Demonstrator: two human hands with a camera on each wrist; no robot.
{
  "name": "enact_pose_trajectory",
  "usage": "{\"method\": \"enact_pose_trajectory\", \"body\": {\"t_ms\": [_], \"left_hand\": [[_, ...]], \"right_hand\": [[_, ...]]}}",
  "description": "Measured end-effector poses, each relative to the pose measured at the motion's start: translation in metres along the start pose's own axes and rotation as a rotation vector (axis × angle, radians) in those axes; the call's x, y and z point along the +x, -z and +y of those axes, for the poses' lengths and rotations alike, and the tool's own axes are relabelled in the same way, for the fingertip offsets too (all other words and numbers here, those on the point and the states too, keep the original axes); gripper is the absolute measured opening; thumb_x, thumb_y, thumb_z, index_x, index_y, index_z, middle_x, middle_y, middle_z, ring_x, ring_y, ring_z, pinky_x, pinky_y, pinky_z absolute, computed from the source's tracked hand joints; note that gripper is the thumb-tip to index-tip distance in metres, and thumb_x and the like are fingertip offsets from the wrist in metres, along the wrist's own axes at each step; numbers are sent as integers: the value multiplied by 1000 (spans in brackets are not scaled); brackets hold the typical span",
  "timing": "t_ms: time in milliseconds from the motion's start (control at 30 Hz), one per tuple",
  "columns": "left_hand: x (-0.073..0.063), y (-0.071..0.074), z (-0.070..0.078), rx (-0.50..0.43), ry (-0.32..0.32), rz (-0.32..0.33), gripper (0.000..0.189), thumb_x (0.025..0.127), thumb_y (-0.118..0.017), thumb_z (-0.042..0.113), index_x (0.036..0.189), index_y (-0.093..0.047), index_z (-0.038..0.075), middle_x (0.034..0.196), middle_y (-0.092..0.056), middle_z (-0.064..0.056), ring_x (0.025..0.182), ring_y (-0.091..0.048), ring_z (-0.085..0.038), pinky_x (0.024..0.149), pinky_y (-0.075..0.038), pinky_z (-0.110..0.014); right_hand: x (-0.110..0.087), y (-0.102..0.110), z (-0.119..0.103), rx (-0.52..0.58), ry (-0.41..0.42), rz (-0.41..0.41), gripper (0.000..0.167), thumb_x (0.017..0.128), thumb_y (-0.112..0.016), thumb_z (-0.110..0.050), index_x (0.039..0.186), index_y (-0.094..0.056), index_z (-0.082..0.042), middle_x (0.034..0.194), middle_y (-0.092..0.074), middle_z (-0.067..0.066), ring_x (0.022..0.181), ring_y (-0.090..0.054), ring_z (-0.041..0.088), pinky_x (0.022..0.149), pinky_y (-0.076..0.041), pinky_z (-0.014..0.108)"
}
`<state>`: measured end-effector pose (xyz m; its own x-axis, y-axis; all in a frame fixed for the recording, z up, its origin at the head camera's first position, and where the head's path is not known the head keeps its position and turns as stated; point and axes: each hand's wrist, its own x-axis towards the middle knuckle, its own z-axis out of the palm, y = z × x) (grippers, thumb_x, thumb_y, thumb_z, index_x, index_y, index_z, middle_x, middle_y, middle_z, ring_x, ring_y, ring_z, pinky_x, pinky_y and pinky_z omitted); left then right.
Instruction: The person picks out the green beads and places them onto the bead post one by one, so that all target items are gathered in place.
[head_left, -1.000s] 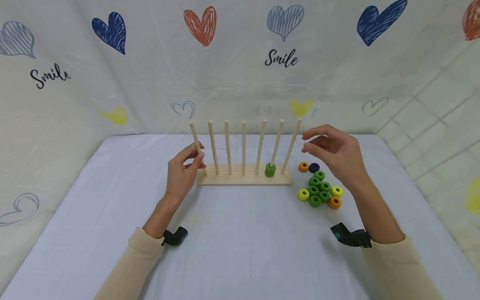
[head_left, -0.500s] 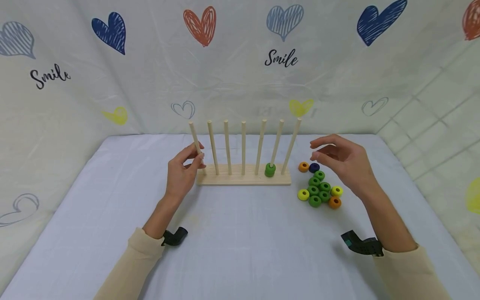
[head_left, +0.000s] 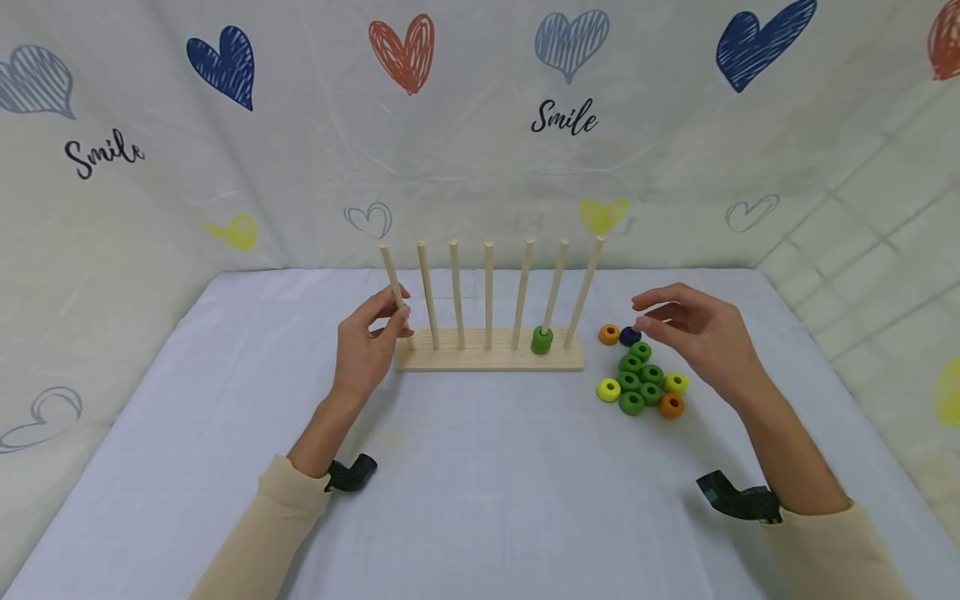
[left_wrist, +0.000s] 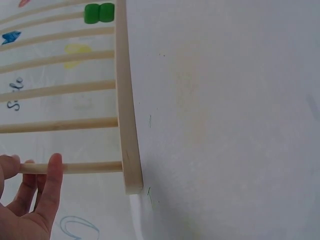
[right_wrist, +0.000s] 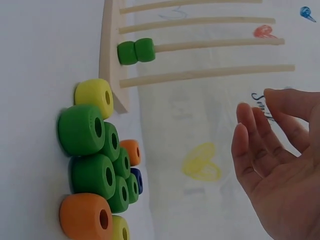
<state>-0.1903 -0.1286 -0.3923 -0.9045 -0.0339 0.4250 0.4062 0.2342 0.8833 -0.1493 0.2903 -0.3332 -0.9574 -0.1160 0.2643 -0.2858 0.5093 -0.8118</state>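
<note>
A pale wooden base [head_left: 487, 360] carries a row of several upright pegs. My left hand [head_left: 363, 346] pinches the leftmost wooden peg [left_wrist: 92, 168] between thumb and fingers, partway up. Two green beads [right_wrist: 136, 51] are stacked at the bottom of the second peg from the right. My right hand [head_left: 697, 329] is raised over the loose beads with relaxed fingers and nothing between them. Its fingertips overlap the navy bead [head_left: 627, 337] in the head view. Below it lie several loose green beads [head_left: 632, 403], with yellow beads [head_left: 608, 390] and orange beads [head_left: 671, 406] around them.
A white cloth covers the table [head_left: 465, 483]. Behind it hangs a pale sheet [head_left: 480, 167] printed with hearts and "Smile". A dark camera mount sits on each wrist, the left mount [head_left: 352, 473] and the right mount [head_left: 738, 500].
My right hand has moved right and down, away from the rightmost peg, to over the loose beads. The left hand stays on its peg, and the beads have not moved.
</note>
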Motion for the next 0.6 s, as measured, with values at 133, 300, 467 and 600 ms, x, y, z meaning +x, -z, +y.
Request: {"method": "enact_pose_trajectory", "body": {"t_ms": [133, 300, 467, 600], "left_hand": [[0, 0, 0, 2, -3, -2, 20, 100, -69, 6, 120, -70, 4, 103, -71, -18, 94, -67, -11, 75, -65, -26], [0, 0, -1, -10, -5, -2, 19, 100, -68, 5, 119, -70, 4, 103, -71, -18, 93, -67, -11, 75, -65, -27], [0, 0, -1, -6, -9, -5, 20, 100, -68, 5, 120, -70, 4, 103, -71, -18, 94, -67, -11, 75, -65, -27], [0, 0, -1, -6, -9, -3, 20, 100, -68, 3, 119, -70, 4, 101, -70, -18, 93, -67, -11, 76, -65, -26]], "right_hand": [[-2, 1, 5, 11, 4, -1, 24, 98, -73, -12, 121, -71, -6, 110, -73, -17, 95, -70, 0, 80, -55, 11], [-5, 3, 12, 2, -7, -14, 26, 98, -73, -13, 123, -71, -6, 111, -72, -18, 97, -69, -1, 81, -55, 11], [-7, 7, 19, -16, -29, -24, 25, 98, -73, -14, 123, -71, -9, 112, -71, -18, 96, -70, -1, 82, -56, 10], [-8, 10, 25, -43, -56, -29, 26, 99, -73, -17, 123, -71, -11, 113, -70, -22, 96, -70, -4, 83, -55, 9]]}}
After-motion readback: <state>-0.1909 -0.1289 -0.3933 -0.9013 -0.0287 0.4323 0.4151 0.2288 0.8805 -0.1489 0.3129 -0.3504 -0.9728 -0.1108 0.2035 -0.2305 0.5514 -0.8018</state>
